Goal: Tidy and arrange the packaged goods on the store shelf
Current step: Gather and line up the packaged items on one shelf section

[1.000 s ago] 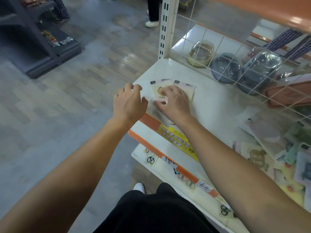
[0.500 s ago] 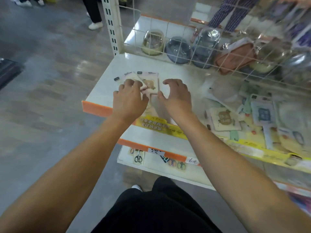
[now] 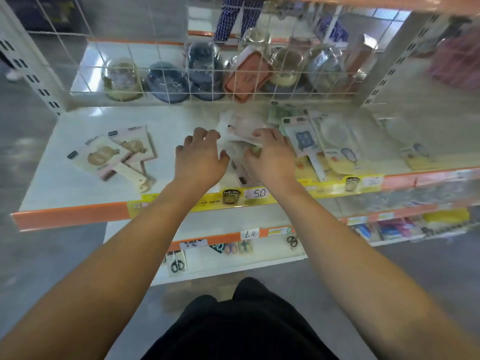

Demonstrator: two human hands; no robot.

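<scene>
From the head camera we see our left hand hovering, fingers loosely spread, holding nothing. Our right hand pinches a clear packet mid-shelf. Two fan-shaped packets lie overlapping at the white shelf's left.

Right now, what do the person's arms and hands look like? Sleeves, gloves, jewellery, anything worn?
Both forearms are bare up to the frame edge: no sleeves in view. The left hand and right hand wear no gloves; no watch, bracelet or ring shows, though the picture is somewhat blurred. The only clothing in view is a black garment at the bottom of the frame.
</scene>
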